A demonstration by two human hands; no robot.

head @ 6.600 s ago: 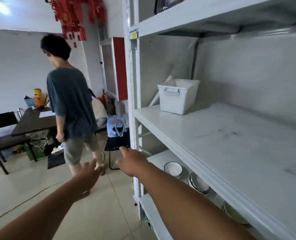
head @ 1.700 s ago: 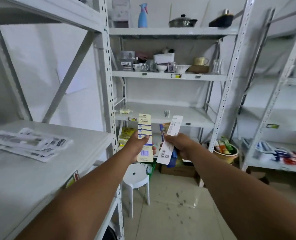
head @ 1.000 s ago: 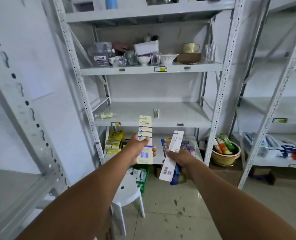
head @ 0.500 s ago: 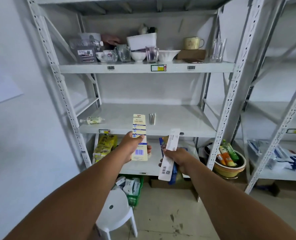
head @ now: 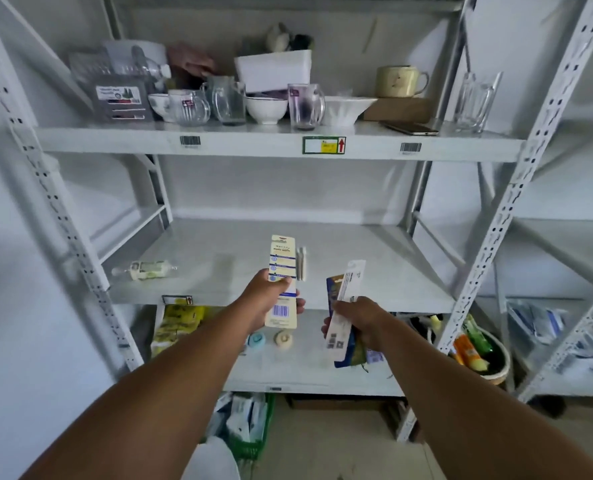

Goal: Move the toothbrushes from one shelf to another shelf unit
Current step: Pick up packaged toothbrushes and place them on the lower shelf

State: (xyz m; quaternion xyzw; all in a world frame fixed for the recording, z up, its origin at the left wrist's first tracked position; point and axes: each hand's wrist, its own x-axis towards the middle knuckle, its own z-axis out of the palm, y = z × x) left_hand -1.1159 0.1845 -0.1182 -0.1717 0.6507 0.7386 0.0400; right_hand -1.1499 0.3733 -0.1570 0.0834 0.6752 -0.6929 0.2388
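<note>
My left hand (head: 265, 297) grips a cream toothbrush pack (head: 282, 268) with a barcode, held upright in front of the middle shelf (head: 374, 271) of the white shelf unit. My right hand (head: 361, 322) holds a white toothbrush pack (head: 350, 282) together with a blue pack (head: 333, 289) behind it, tilted slightly right, just below that shelf's front edge. On the shelf behind the cream pack lies a small white item (head: 301, 263). A small packet (head: 144, 270) lies at the shelf's left end.
The upper shelf (head: 253, 142) carries glass mugs, bowls, a cream mug (head: 397, 81) and a phone (head: 409, 128). The lower shelf holds yellow packs (head: 177, 325) and two round items. A white stool (head: 212, 460) stands below. A basket of bottles (head: 478, 351) sits at right beside another shelf unit.
I have come closer to the shelf unit, which now fills the view. Both hands, still holding their packs, have moved up toward the middle shelf's front edge.
</note>
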